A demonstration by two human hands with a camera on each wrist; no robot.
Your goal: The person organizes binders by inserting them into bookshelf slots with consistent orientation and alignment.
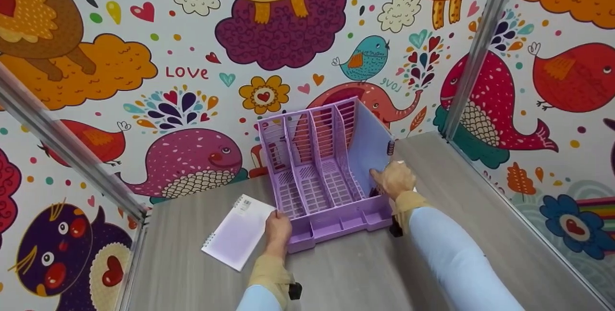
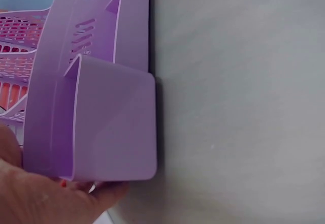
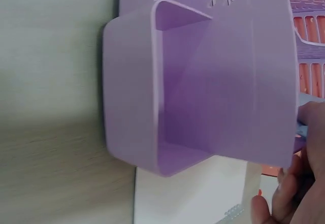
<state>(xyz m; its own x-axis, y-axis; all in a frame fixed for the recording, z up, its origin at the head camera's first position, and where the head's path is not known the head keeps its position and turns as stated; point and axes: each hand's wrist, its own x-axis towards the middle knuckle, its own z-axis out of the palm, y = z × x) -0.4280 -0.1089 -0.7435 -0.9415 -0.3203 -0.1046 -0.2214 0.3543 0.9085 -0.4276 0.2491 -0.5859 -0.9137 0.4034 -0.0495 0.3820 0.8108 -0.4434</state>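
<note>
Purple slatted plastic rack (image 1: 331,219), broad side to the person, a hand at each end

Left hand (image 1: 278,229): thumb and fingers gripping the rack's left front corner. Right hand (image 1: 398,179): higher, at the right side; thumb over a smooth pale-blue panel (image 1: 367,147), fingers curled beyond the edge, so read as gripping that side. Whether the panel is the rack's own wall or a separate sheet, cannot tell.

Key relation: rack lies directly between the hands, slightly beyond them. Long axis runs left to right, right end angled a little farther away; neither hand is clearly nearer. Upright dividers run front to back; low open pockets along the near edge.

Just left of the left hand: white spiral-bound notebook (image 1: 240,231), flat, slanted, coil on its far-left edge. Contact with the hand not clear. Right wrist view: another white spiral-bound pad (image 3: 190,191) past the rack's right end, partly hidden.

Surface: grey wood-grain tabletop (image 1: 350,277). Around it, white walls (image 1: 192,56) printed with cartoon animals; slim metal posts (image 1: 475,56) at the corners.
</note>
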